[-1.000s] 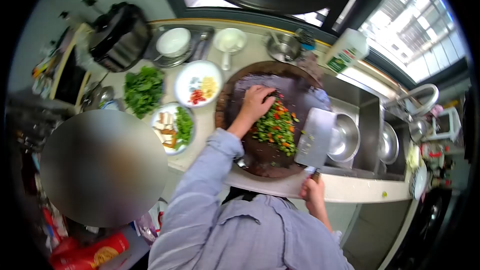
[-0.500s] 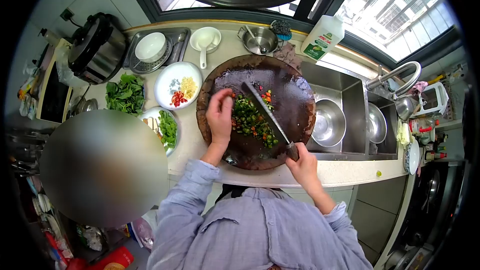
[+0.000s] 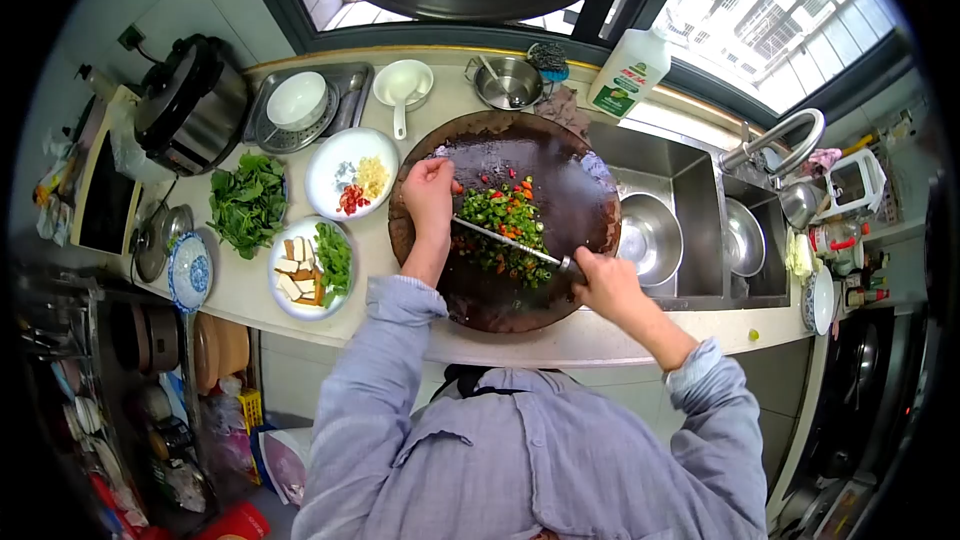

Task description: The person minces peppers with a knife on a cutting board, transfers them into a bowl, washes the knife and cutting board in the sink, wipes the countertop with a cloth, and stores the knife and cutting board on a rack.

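My right hand [image 3: 610, 285] grips the dark handle of a cleaver [image 3: 510, 242], its blade seen nearly edge-on. The blade lies across a pile of chopped green and red peppers [image 3: 505, 215] on a round, dark wooden chopping board [image 3: 450, 302]. At the pile's left, over the board's left side, is my left hand [image 3: 430, 195], fingers curled and drawn together near the blade's far end. A red bit shows by its fingertips; whether they hold it, I cannot tell.
Left of the board are a plate of minced garlic and red chili [image 3: 328, 198], a plate of tofu and greens [image 3: 276, 292], and leafy greens [image 3: 248, 215]. A sink [image 3: 700, 220] with metal bowls lies right. Behind stand a small pot [image 3: 507, 83] and a white jug [image 3: 632, 75].
The cleaver has swung from a steep slant to a flatter line across the peppers. My left hand has risen slightly and its fingers have closed together. A co-worker's blurred shape at left is gone.
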### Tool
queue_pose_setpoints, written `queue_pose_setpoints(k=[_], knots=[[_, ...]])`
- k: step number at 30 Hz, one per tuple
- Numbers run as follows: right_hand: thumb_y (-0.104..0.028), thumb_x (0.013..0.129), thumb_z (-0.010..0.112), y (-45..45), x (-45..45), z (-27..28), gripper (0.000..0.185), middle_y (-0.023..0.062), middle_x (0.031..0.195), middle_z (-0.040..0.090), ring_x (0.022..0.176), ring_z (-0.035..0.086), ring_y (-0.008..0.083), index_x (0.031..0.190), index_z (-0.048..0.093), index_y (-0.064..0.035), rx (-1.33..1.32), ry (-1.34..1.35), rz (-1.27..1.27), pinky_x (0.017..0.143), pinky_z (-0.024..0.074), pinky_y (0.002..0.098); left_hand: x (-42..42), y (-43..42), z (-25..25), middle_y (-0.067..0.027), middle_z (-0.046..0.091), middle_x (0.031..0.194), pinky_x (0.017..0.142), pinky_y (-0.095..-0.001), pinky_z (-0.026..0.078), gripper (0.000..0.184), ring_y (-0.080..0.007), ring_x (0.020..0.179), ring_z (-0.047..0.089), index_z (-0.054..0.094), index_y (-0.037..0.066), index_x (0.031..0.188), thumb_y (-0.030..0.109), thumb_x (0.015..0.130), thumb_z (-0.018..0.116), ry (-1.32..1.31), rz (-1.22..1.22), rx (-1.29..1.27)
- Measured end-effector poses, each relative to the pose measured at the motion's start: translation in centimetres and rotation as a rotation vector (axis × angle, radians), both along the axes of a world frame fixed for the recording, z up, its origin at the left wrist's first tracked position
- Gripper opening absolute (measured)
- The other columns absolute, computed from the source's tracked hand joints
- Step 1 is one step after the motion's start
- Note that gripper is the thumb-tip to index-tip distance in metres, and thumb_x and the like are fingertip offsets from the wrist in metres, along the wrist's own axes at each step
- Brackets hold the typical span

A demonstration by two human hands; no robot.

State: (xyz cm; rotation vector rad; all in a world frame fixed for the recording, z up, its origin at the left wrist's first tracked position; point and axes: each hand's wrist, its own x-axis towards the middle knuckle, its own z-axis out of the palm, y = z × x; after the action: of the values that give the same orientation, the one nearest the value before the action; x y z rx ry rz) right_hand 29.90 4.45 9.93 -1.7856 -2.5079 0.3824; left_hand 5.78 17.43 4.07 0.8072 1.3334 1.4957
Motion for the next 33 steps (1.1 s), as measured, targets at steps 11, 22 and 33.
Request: queue_pose_setpoints(k=[11, 22, 33], knots=[[-0.017, 0.068, 0.066, 1.2, -2.1, -1.0, 0.029, 0.0134, 0.070, 0.060, 0.064, 0.062, 0.0313, 0.086, 0.046, -0.0057, 0.068, 0.055, 0.007, 0.055, 0.0487, 0.0420, -1.7, 1.2, -0.2, 0.0010, 0.053, 0.059, 0.044, -0.0182, 0.033, 0.009, -0.0045, 0.049, 0.046, 0.060, 0.000, 0.086, 0.007, 0.081, 0.060, 0.092, 0.093, 0.060], [-0.014, 0.068, 0.063, 2.3, -4.4, 2.2, 0.026, 0.0136, 0.069, 0.060, 0.061, 0.061, 0.0314, 0.084, 0.046, -0.0050, 0.075, -0.034, -0.055, 0.053, 0.0477, 0.0425, -3.3, 4.7, 0.4, 0.0000, 0.055, 0.059, 0.038, -0.0173, 0.028, 0.010, -0.0044, 0.043, 0.042, 0.060, 0.002, 0.085, 0.010, 0.080, 0.064, -0.072, -0.068, -0.052], [-0.012, 0.068, 0.064, 2.4, -3.0, 1.3, 0.025, 0.0138, 0.067, 0.060, 0.061, 0.062, 0.0316, 0.083, 0.047, -0.0043, 0.089, 0.034, -0.012, 0.052, 0.0483, 0.0420, -2.8, 4.1, 0.9, 0.0007, 0.054, 0.057, 0.040, -0.0173, 0.027, 0.009, -0.0038, 0.044, 0.042, 0.060, 0.001, 0.083, 0.008, 0.078, 0.064, 0.004, -0.051, -0.073]])
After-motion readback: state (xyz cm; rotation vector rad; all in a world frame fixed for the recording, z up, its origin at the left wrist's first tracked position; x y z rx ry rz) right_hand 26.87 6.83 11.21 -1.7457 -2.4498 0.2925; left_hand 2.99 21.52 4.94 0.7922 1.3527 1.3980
